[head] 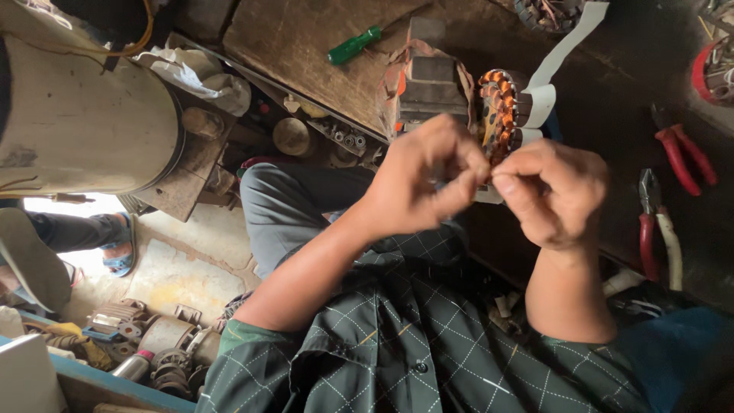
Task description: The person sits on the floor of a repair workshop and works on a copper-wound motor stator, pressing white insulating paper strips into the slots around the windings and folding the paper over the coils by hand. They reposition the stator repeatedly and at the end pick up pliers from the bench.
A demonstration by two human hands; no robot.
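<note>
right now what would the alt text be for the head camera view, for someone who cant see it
Seen from above, a person's left hand and right hand pinch together at a round stator with orange copper windings on a dark workbench. A green-handled screwdriver lies on a wooden board, and red-handled pliers lie to the right.

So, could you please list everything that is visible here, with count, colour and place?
stator with copper windings: one, orange and brown, above the hands
white strip: one, from the stator to the top edge
screwdriver: one, green handle, on the wooden board
pliers: two, red handles, at right
metal cylinder: one, grey, upper left
motor parts: several, grey, lower left
left hand: pinching beside the stator
right hand: pinching, fingertips meeting the left
</note>
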